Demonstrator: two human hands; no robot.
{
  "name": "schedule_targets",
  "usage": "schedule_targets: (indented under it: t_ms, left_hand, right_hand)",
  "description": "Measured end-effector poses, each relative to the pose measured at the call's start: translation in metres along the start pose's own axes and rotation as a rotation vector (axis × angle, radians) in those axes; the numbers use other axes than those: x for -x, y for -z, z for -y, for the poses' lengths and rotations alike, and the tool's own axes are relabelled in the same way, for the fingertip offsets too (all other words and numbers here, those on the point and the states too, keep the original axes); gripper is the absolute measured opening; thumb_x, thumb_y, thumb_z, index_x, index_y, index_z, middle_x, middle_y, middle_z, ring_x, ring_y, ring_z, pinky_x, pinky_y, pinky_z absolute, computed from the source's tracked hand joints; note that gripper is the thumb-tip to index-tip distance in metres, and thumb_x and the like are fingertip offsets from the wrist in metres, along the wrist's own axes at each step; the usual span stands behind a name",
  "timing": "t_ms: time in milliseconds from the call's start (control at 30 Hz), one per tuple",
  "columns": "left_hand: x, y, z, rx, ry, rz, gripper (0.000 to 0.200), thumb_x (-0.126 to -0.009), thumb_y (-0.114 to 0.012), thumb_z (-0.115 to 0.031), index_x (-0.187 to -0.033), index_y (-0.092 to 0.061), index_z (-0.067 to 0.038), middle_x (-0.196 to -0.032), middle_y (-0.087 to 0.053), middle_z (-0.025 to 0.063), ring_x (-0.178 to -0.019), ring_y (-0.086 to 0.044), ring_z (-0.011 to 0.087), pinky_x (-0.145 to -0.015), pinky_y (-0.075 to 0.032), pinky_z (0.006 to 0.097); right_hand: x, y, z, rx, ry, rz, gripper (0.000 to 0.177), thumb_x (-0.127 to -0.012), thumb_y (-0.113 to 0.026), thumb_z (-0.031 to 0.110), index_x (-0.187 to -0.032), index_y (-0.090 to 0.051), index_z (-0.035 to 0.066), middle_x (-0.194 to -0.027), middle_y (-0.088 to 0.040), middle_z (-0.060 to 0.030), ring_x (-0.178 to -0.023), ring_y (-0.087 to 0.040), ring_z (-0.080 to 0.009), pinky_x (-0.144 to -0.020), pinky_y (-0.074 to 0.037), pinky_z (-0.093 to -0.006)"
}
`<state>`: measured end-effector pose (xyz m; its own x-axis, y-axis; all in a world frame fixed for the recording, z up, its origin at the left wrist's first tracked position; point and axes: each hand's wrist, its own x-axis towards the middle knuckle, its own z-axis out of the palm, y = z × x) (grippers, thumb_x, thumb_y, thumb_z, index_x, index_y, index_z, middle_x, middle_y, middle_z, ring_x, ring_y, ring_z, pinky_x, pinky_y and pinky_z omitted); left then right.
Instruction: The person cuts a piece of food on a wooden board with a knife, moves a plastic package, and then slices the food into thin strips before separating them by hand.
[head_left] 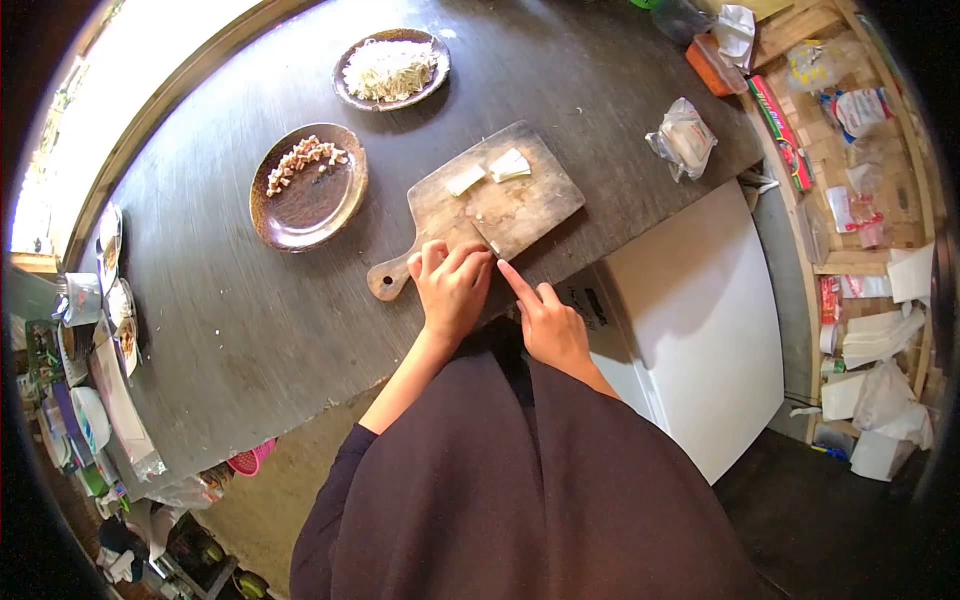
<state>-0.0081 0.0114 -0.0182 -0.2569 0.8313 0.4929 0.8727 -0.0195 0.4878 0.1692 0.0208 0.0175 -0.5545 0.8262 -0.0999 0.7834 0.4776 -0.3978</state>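
Observation:
A wooden cutting board (540, 205) lies on the dark table, its handle toward the lower left. Pale cut pieces (510, 165) sit in two small groups on its far half. My right hand (553, 325) is closed on a knife (487, 239), index finger stretched along it, the blade over the board's near edge. Just left of the blade, my left hand (453, 288) rests on the board with its fingers bent; whatever they hold is hidden. Left of the board stands a brown plate (310, 215) with small diced pieces (300, 160). Farther back, another plate (440, 78) holds white shreds (390, 70).
A plastic-wrapped pack (686, 138) lies at the table's right side. Beyond the table's near right edge is a white surface (710, 330). Wooden shelves (835, 268) with packages stand at the far right. Dishes (123, 310) line the table's left end.

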Motion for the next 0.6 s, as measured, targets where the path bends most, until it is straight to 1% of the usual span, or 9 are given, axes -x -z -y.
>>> schedule_targets:
  t_ms: [100,167,233,267,333,567,600]
  left_hand:
    - [0.002,0.0,0.0,-0.003,0.003,0.003,0.016,-0.075,-0.082,-0.019,-0.089,-0.075,-0.022,-0.105,-0.073,-0.0135,-0.097,-0.055,0.021,-0.09,-0.038,0.0397]
    - [0.002,-0.002,0.001,-0.013,0.006,-0.001,0.016,-0.075,-0.082,-0.019,-0.089,-0.076,-0.022,-0.105,-0.073,-0.0136,-0.097,-0.054,0.0211,-0.09,-0.037,0.0395]
    - [0.003,-0.003,0.001,-0.003,-0.019,-0.033,0.01,-0.08,-0.079,-0.021,-0.089,-0.074,-0.022,-0.103,-0.071,-0.0133,-0.096,-0.055,0.0196,-0.09,-0.036,0.04]
    - [0.003,-0.003,0.001,-0.003,-0.017,-0.034,0.01,-0.08,-0.079,-0.021,-0.089,-0.074,-0.022,-0.103,-0.071,-0.0133,-0.096,-0.055,0.0196,-0.09,-0.036,0.04]
    - [0.004,-0.003,0.0,-0.001,0.009,-0.016,0.018,-0.075,-0.083,-0.019,-0.091,-0.077,-0.023,-0.105,-0.073,-0.0134,-0.098,-0.054,0.0214,-0.091,-0.036,0.039]
    - [0.004,-0.003,-0.001,0.006,0.019,-0.029,0.016,-0.074,-0.083,-0.019,-0.089,-0.076,-0.022,-0.104,-0.074,-0.0133,-0.097,-0.054,0.021,-0.091,-0.036,0.039]
    - [0.003,-0.002,-0.002,0.0,0.011,-0.035,0.013,-0.076,-0.081,-0.02,-0.088,-0.075,-0.022,-0.103,-0.072,-0.0135,-0.096,-0.055,0.0203,-0.09,-0.036,0.0393]
  right_hand:
    - [-0.007,-0.004,0.003,-0.023,0.009,-0.037,0.073,-0.099,-0.057,0.012,-0.161,-0.031,0.04,-0.089,-0.056,-0.0175,-0.066,-0.067,-0.0413,-0.061,-0.057,-0.0525]
    - [-0.006,0.002,0.006,-0.027,-0.005,-0.026,0.072,-0.099,-0.057,0.013,-0.161,-0.03,0.04,-0.09,-0.056,-0.0176,-0.066,-0.068,-0.0415,-0.061,-0.057,-0.0526]
    - [-0.004,0.006,0.008,-0.034,-0.016,-0.01,0.072,-0.1,-0.057,0.014,-0.161,-0.03,0.041,-0.09,-0.057,-0.0178,-0.067,-0.068,-0.0417,-0.061,-0.057,-0.0527]
    - [-0.002,0.007,0.007,-0.033,-0.018,0.005,0.071,-0.1,-0.057,0.014,-0.161,-0.03,0.041,-0.091,-0.057,-0.0179,-0.068,-0.068,-0.0417,-0.062,-0.057,-0.0526]
    - [0.0,0.007,0.006,-0.03,-0.022,0.021,0.071,-0.101,-0.057,0.015,-0.161,-0.03,0.041,-0.091,-0.057,-0.018,-0.068,-0.068,-0.0418,-0.062,-0.057,-0.0525]
    - [0.003,0.008,0.006,-0.062,-0.019,0.03,0.071,-0.1,-0.057,0.014,-0.161,-0.03,0.04,-0.091,-0.057,-0.0182,-0.069,-0.068,-0.0423,-0.063,-0.057,-0.0539]
    - [0.004,0.008,0.006,-0.059,-0.021,0.037,0.071,-0.1,-0.056,0.014,-0.161,-0.03,0.04,-0.091,-0.057,-0.0181,-0.069,-0.068,-0.0423,-0.063,-0.057,-0.0539]
